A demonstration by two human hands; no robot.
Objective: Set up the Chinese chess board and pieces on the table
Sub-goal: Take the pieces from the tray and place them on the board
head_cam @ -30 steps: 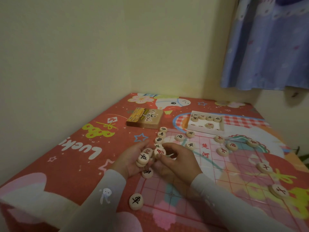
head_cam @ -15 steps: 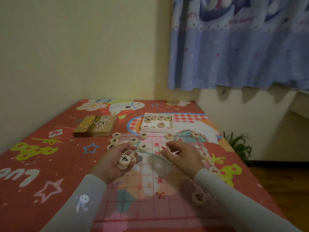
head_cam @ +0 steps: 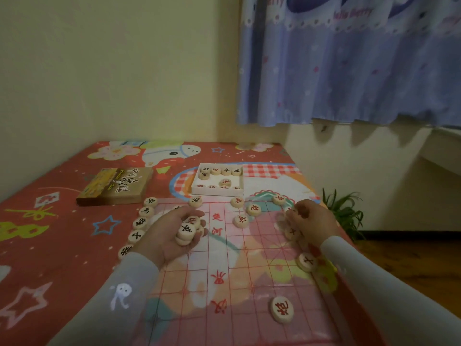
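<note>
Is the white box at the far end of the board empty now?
No: the white box holds several round wooden pieces, some in a row along its far wall and others nearer the front.

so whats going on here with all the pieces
A person is setting out Chinese chess pieces on a thin board spread over the table. The left hand cups a small stack of pieces, while the right hand pinches one piece at the board's right edge. A column of black pieces lines the left edge and some red ones sit on the right. More pieces wait in the white tray, with the box lid beside it.
</note>
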